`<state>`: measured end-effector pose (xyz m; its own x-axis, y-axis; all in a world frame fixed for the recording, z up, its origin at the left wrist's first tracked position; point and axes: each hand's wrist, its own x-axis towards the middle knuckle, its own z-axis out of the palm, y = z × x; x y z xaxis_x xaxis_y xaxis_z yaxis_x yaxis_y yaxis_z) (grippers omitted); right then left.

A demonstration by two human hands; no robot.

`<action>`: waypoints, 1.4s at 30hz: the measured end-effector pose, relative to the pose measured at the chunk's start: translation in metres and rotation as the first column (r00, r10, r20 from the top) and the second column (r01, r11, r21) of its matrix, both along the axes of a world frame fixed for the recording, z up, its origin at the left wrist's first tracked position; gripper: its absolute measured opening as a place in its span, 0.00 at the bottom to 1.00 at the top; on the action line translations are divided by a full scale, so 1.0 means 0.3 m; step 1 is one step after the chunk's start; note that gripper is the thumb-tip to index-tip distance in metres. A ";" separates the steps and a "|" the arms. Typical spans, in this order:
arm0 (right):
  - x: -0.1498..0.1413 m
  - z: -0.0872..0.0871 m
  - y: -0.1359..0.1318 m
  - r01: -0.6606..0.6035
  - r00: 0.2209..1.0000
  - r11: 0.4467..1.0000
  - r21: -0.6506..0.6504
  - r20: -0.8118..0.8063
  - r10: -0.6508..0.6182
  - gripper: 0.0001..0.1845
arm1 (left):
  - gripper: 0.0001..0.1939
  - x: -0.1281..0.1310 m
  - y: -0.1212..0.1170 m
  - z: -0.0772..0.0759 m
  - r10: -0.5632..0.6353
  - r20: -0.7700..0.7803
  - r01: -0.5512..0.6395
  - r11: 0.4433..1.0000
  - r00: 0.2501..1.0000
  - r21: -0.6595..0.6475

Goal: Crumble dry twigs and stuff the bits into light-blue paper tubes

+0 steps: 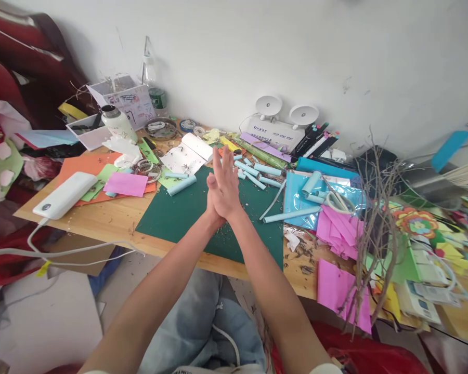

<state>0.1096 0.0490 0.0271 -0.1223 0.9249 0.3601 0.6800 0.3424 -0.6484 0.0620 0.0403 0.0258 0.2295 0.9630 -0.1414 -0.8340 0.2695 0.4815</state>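
Above the dark green cutting mat, my left hand and my right hand are pressed palm to palm. The fingers of both are stretched out, pointing away from me. Nothing shows between the palms, though the gap itself is hidden. Just past them lie several light blue paper rolls, with another roll to the left. A longer blue roll lies across the mat's right edge. Small dark scraps are scattered over the mat.
A white power bank with a cable sits at the left edge, near pink paper. Bare twigs rise on the right beside pink sheets. Behind stand an emergency light, a white bottle and a tape roll.
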 end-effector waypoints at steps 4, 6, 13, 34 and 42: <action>0.028 -0.042 0.033 0.053 0.989 0.995 -0.080 -0.136 -0.063 0.37 | 0.35 -0.029 -0.009 0.022 -0.089 -0.031 0.092 0.991 0.996 0.101; 0.020 -0.076 0.003 0.028 0.971 0.995 -0.100 -0.234 -0.051 0.36 | 0.34 -0.040 0.002 0.020 -0.063 -0.081 0.070 0.994 0.995 0.087; -0.010 -0.018 -0.030 0.053 0.963 0.998 -0.018 -0.263 -0.056 0.36 | 0.20 -0.008 -0.015 -0.027 -0.003 -0.197 0.005 1.000 0.980 0.010; 0.024 -0.096 -0.085 -0.111 0.973 0.983 -0.149 -0.219 0.076 0.35 | 0.24 -0.028 0.014 -0.009 0.107 -0.197 -0.112 0.994 0.975 -0.015; 0.006 -0.007 -0.055 0.135 0.987 0.991 -0.020 -0.081 -0.136 0.39 | 0.16 -0.013 -0.022 -0.020 0.009 -0.228 -0.001 0.999 0.974 0.034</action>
<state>0.1115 0.0324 0.0249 0.0337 0.9362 0.3500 0.6640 0.2407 -0.7079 0.0583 0.0336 0.0199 0.1904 0.9690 -0.1576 -0.7027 0.2466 0.6674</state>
